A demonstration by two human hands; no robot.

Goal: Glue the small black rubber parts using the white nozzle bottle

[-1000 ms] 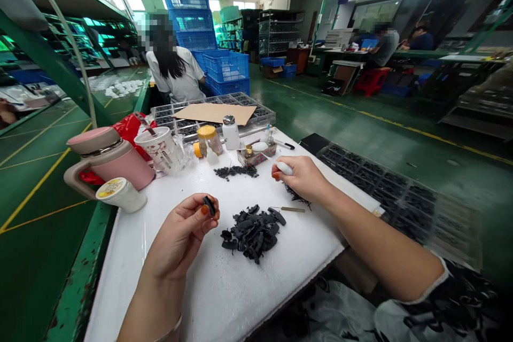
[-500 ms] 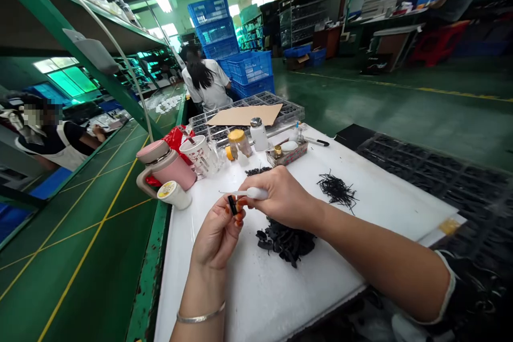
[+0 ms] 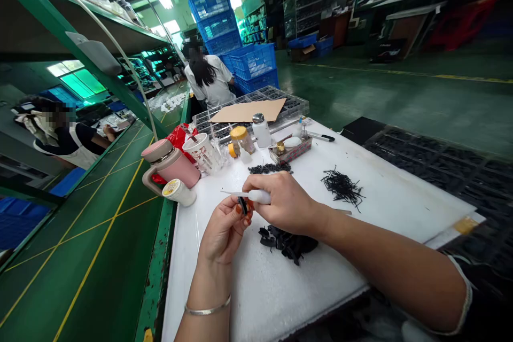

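Observation:
My left hand (image 3: 224, 230) pinches a small black piece (image 3: 242, 205), probably rubber, between thumb and fingertips. My right hand (image 3: 280, 203) grips a white-handled pick (image 3: 256, 196), and its thin metal tip points left, just above the black piece. Below my hands lies a heap of black rubber pieces (image 3: 286, 243) on a white foam-covered bench (image 3: 248, 294). A tuft of thin black trimmings (image 3: 342, 187) sits to the right, and a small scatter of black bits (image 3: 269, 169) lies further back.
Along the bench's far side stand a pink tumbler (image 3: 170, 163), a paper cup (image 3: 198, 150), a white bottle (image 3: 261, 131) and a small tray (image 3: 290, 150). Behind them is a clear tray (image 3: 248, 109) under cardboard. Black-filled trays (image 3: 433, 163) lie right. A co-worker (image 3: 208, 80) sits beyond.
Since a second ago, my right hand has moved left over the heap, bringing the pick's tip to the black piece. The view has swung, showing the trimmings clear of my right hand.

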